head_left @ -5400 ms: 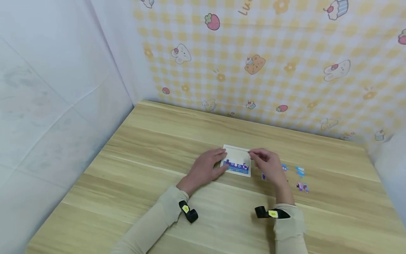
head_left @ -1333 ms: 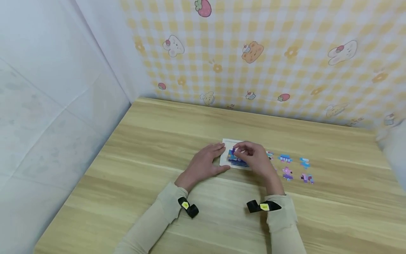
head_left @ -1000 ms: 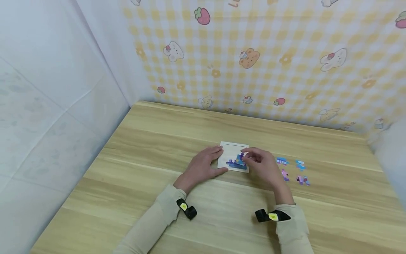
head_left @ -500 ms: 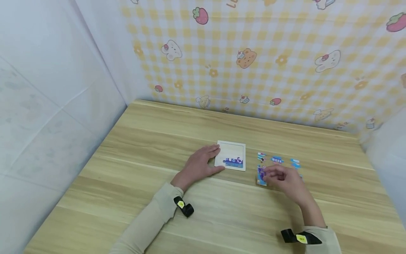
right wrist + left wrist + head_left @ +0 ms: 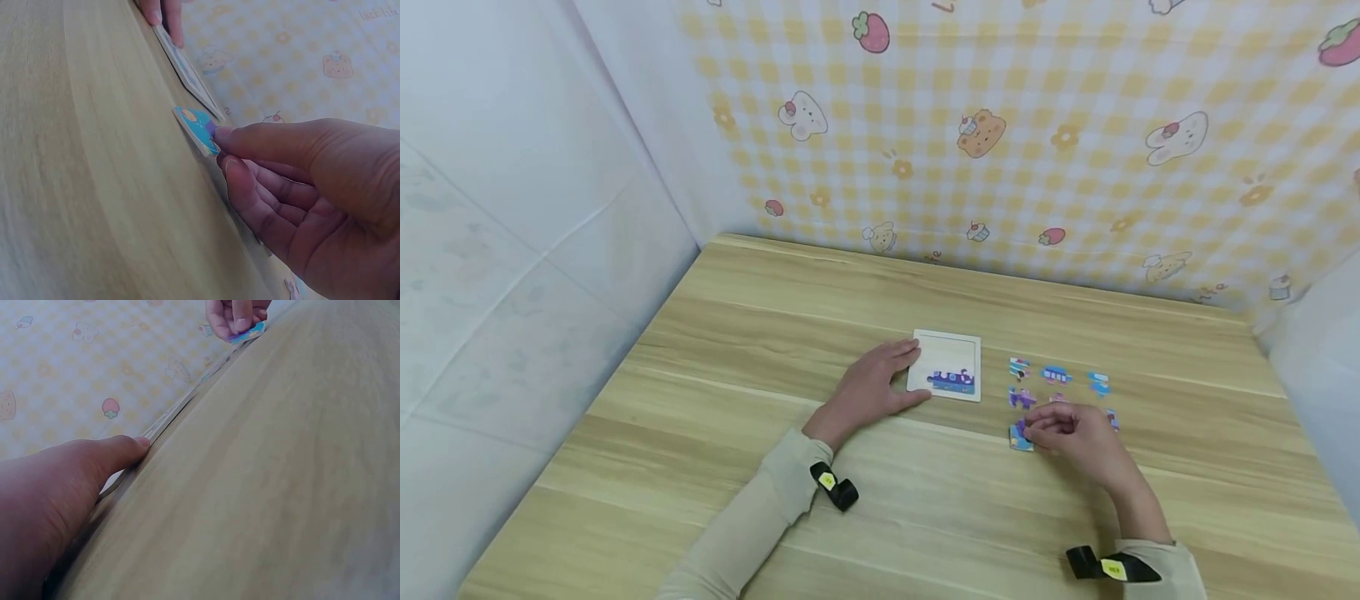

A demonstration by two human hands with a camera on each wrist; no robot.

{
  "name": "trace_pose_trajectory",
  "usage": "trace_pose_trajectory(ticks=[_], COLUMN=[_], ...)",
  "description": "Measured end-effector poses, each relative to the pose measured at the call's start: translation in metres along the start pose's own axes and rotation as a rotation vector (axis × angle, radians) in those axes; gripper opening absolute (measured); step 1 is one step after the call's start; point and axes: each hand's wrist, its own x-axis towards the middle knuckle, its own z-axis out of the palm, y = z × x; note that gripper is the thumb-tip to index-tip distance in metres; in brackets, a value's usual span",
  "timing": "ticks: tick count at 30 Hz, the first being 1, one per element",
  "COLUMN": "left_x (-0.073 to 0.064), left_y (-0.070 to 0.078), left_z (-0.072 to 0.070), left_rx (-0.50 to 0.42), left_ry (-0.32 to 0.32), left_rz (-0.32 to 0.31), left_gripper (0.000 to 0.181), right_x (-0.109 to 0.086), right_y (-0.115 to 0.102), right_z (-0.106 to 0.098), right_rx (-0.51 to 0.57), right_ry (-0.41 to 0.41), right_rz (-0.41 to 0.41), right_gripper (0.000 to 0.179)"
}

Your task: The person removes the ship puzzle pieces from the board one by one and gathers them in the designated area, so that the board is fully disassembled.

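My left hand rests at the left side of a white square puzzle tray, fingers straight along the rim and thumb at the lower corner. Joined purple-and-blue puzzle pieces fill the lower right of the tray. To the right, my right hand pinches a blue-and-purple puzzle piece between thumb and index finger. That piece is tilted close over the table in the right wrist view. Just beyond it lies a purple puzzle piece.
Several loose puzzle pieces lie in rows right of the tray, among them a blue one and a light blue one. My right hand partly covers the nearer ones. A patterned cloth hangs behind the wooden table.
My right hand held the piece over the tray's lower part, then carried it right and toward me, beside the loose pieces. My left hand has stayed at the tray.
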Motion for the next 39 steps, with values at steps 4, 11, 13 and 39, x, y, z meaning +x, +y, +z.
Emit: trace_pose_trajectory(ticks=[4, 11, 13, 39], left_x=[0.0011, 0.0024, 0.0022, 0.0019], left_y=[0.0002, -0.0001, -0.0002, 0.0014], left_z=[-0.0005, -0.0010, -0.0011, -0.0004], left_rx=[-0.005, -0.005, -0.009, -0.015], left_ry=[0.001, 0.003, 0.005, 0.000], left_rz=[-0.001, 0.001, 0.003, 0.002], left_gripper=[0.082, 0.082, 0.081, 0.080], right_x=[0.0010, 0.0017, 0.0016, 0.0043], right_y=[0.0001, -0.0017, -0.0020, 0.0010], right_z=[0.0019, 0.0035, 0.0039, 0.0064], right_rx=[-0.030, -0.067, -0.076, -0.133], right_ry=[0.020, 0.059, 0.067, 0.080], right_rz=[0.020, 0.021, 0.016, 0.019], right_gripper=[0.021, 0.017, 0.017, 0.011])
